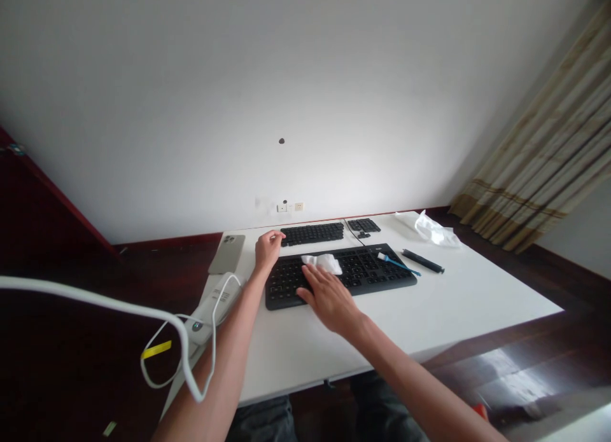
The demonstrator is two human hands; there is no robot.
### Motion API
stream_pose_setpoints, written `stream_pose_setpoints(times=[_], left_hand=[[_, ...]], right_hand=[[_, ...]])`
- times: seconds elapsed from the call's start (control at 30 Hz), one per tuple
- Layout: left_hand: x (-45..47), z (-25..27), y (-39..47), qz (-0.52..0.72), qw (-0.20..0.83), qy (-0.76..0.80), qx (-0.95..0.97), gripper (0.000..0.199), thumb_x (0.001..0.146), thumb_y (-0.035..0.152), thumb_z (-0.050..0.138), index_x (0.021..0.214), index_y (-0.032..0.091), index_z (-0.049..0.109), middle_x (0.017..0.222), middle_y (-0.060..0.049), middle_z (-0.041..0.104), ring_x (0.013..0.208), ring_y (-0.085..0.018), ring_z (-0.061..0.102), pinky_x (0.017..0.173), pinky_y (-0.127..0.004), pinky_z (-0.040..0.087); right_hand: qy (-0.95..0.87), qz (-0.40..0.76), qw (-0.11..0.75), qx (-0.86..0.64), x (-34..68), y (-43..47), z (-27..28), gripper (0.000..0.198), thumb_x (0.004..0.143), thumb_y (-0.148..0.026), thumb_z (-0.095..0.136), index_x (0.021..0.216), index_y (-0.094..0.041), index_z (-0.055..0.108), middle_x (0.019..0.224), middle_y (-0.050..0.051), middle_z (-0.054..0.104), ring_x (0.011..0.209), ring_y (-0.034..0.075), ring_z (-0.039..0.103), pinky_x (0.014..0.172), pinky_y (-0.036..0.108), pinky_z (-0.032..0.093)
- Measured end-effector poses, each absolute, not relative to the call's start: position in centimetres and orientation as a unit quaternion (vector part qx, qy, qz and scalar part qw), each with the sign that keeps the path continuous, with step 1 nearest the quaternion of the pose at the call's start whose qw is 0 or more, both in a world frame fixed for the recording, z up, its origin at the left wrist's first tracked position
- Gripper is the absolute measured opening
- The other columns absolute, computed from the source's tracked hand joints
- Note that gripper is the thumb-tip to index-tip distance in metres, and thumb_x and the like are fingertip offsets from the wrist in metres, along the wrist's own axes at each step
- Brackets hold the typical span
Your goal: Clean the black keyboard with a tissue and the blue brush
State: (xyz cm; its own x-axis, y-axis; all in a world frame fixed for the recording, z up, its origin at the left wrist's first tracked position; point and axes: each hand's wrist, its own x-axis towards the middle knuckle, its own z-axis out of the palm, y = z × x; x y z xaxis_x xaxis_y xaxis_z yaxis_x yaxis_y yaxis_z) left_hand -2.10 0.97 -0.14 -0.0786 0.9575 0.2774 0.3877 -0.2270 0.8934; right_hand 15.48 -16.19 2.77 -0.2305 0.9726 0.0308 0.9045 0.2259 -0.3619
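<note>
A black keyboard base (384,280), its key area partly covered, lies across the white table. My right hand (329,296) rests flat over its middle, fingers stretched and thumb apart, with the fingertips at a crumpled white tissue (329,262). At the base's upper left corner is my left hand (268,250), closed with thumb and fingers pinched together; whatever they hold, if anything, is too small to make out. Just beyond it, loose black keycaps (312,234) lie in rows. A blue brush with white bristles (398,264) sits on the right part of the keyboard.
More keycaps (363,226) lie near the wall. A black stick-like tool (422,261) and a clear plastic bag (436,231) are at the right. On the left are a phone (228,254), a power strip (217,302) and a looping white cable (119,305). The white table (496,299) meets the wall.
</note>
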Motion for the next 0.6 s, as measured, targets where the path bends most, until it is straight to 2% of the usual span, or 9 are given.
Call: stream_pose_setpoints(times=[0.07, 0.1, 0.17, 0.2, 0.27, 0.4, 0.47, 0.53, 0.6], left_hand=[[-2.1, -0.2, 1.1, 0.489, 0.297, 0.548, 0.61, 0.024, 0.089, 0.03, 0.059, 0.089, 0.02, 0.081, 0.09, -0.004, 0.082, 0.072, -0.019, 0.066, 0.072, -0.029, 0.043], [-2.1, -0.3, 1.1, 0.49, 0.296, 0.547, 0.611, 0.024, 0.089, 0.029, 0.059, 0.088, 0.02, 0.081, 0.09, -0.004, 0.082, 0.073, -0.019, 0.066, 0.073, -0.029, 0.043], [-2.1, -0.4, 1.2, 0.49, 0.292, 0.546, 0.613, 0.024, 0.089, 0.028, 0.059, 0.088, 0.021, 0.081, 0.09, -0.004, 0.082, 0.074, -0.019, 0.067, 0.074, -0.029, 0.044], [-2.1, -0.4, 1.3, 0.49, 0.29, 0.548, 0.613, 0.024, 0.088, 0.028, 0.058, 0.088, 0.021, 0.081, 0.09, -0.004, 0.082, 0.075, -0.02, 0.068, 0.074, -0.029, 0.044], [-2.1, -0.6, 1.4, 0.492, 0.288, 0.55, 0.61, 0.023, 0.088, 0.026, 0.058, 0.086, 0.022, 0.081, 0.088, -0.003, 0.082, 0.076, -0.02, 0.069, 0.076, -0.029, 0.045], [-2.1, -0.9, 1.7, 0.515, 0.308, 0.536, 0.593, 0.023, 0.089, 0.029, 0.058, 0.085, 0.022, 0.08, 0.088, -0.004, 0.081, 0.079, -0.021, 0.069, 0.077, -0.029, 0.046], [-2.1, -1.1, 1.8, 0.531, 0.322, 0.529, 0.578, 0.023, 0.088, 0.03, 0.058, 0.085, 0.022, 0.08, 0.092, -0.004, 0.082, 0.076, -0.02, 0.067, 0.072, -0.028, 0.044], [-2.1, -1.1, 1.8, 0.538, 0.329, 0.53, 0.566, 0.023, 0.087, 0.03, 0.058, 0.084, 0.021, 0.08, 0.094, -0.004, 0.082, 0.071, -0.018, 0.063, 0.067, -0.028, 0.042], [-2.1, -1.2, 1.8, 0.536, 0.328, 0.534, 0.565, 0.024, 0.086, 0.03, 0.058, 0.085, 0.021, 0.08, 0.091, -0.004, 0.081, 0.065, -0.017, 0.059, 0.064, -0.028, 0.039]], right_hand=[[-0.743, 0.105, 0.119, -0.65, 18.8, -16.3, 3.3, 0.066, 0.115, -0.051, 0.042, 0.168, -0.014, 0.05, 0.176, 0.017, 0.042, 0.165, 0.04, 0.04, 0.132, 0.064, 0.035], [-0.739, 0.096, 0.121, -0.655, 20.4, -16.3, 3.5, 0.059, 0.115, -0.046, 0.043, 0.163, -0.015, 0.057, 0.171, 0.017, 0.05, 0.161, 0.041, 0.045, 0.13, 0.067, 0.036], [-0.747, 0.07, 0.17, -0.639, 23.2, -16.0, 4.0, 0.053, 0.116, -0.037, 0.036, 0.157, -0.018, 0.064, 0.157, 0.016, 0.067, 0.148, 0.036, 0.063, 0.131, 0.068, 0.035], [-0.747, 0.043, 0.205, -0.632, 24.3, -15.7, 4.1, 0.053, 0.116, -0.033, 0.032, 0.154, -0.019, 0.066, 0.155, 0.016, 0.068, 0.145, 0.034, 0.065, 0.132, 0.068, 0.032], [-0.732, -0.01, 0.24, -0.638, 26.0, -15.0, 4.0, 0.054, 0.116, -0.03, 0.03, 0.149, -0.015, 0.069, 0.159, 0.018, 0.065, 0.147, 0.034, 0.063, 0.133, 0.066, 0.032], [-0.733, 0.001, 0.159, -0.661, 25.9, -13.1, 2.4, 0.051, 0.11, -0.019, 0.036, 0.145, -0.002, 0.07, 0.156, 0.029, 0.064, 0.144, 0.04, 0.065, 0.125, 0.061, 0.048], [-0.741, 0.008, 0.148, -0.655, 24.0, -12.3, 1.5, 0.052, 0.105, -0.011, 0.037, 0.145, 0.007, 0.067, 0.157, 0.036, 0.058, 0.151, 0.044, 0.058, 0.124, 0.062, 0.048], [-0.76, 0.015, 0.145, -0.634, 21.3, -11.8, 0.9, 0.054, 0.104, -0.007, 0.034, 0.147, 0.008, 0.065, 0.16, 0.035, 0.055, 0.157, 0.04, 0.051, 0.129, 0.059, 0.044], [-0.783, 0.025, 0.145, -0.604, 18.1, -12.0, 0.5, 0.054, 0.11, -0.016, 0.036, 0.153, 0.005, 0.061, 0.164, 0.031, 0.054, 0.16, 0.035, 0.048, 0.132, 0.051, 0.042]])
